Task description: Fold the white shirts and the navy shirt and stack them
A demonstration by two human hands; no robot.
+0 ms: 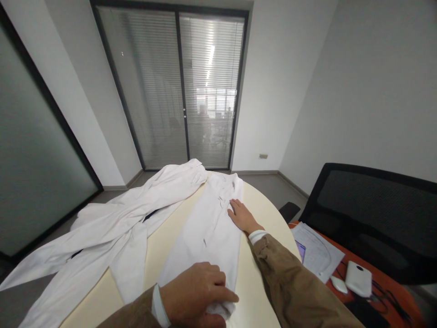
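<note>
And here is the long white cloth [205, 228], laid down the middle of the frame, running from just above centre towards the bottom edge, with small creases showing along its upper half. The left hand [196, 291], low in the centre, has its fingers curled in on the near end, the fabric bunched beneath thumb and forefinger. Up and to the right, the right hand [243, 216] is open, fingers spread and laid flat on the right edge of that same cloth. Both arms come in wearing brown sleeves with pale cuffs. Beneath it all, a round cream bench [264, 205], its curved rim swinging round to the right. Over on the left side of the frame lies a heap of white fabric [129, 218], loosely folded and rumpled, its far end close beside the top of the cloth and its lower parts hanging past the bench's left side. Out to the lower right, an orange-red surface [403, 296] carries papers [319, 250], a white mouse [338, 284], a white boxy device [358, 279] and a tangle of dark cables [392, 300]. Behind those stands a black mesh chair [372, 218]. And at the top, a dark-framed glass partition [153, 91] with blinds, pale walls [375, 91] to its right, and a frosted panel [30, 150] at far left.
</note>
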